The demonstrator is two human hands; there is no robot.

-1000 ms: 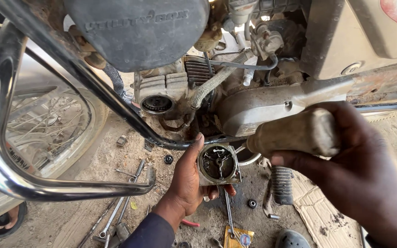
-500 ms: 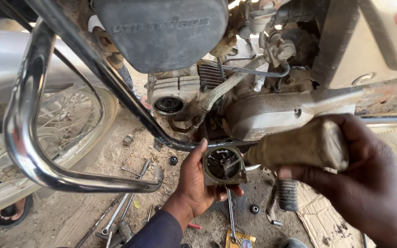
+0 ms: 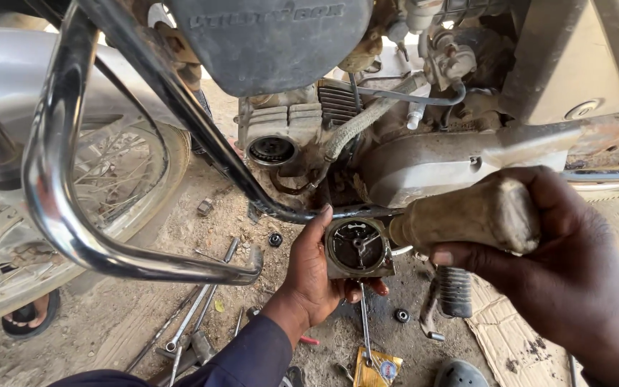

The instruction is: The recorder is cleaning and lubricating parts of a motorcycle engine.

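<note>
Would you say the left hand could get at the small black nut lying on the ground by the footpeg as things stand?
Probably not at once: the left hand is full, gripping the square metal part. The black nut lies uncovered just below, so the path itself looks free.

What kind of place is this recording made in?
Most likely an open-air roadside motorcycle repair spot. A motorcycle engine sits above bare sandy ground, spanners lie loose in the dirt, and the left hand holds a small engine part while the right hand grips a worn tool handle.
</note>
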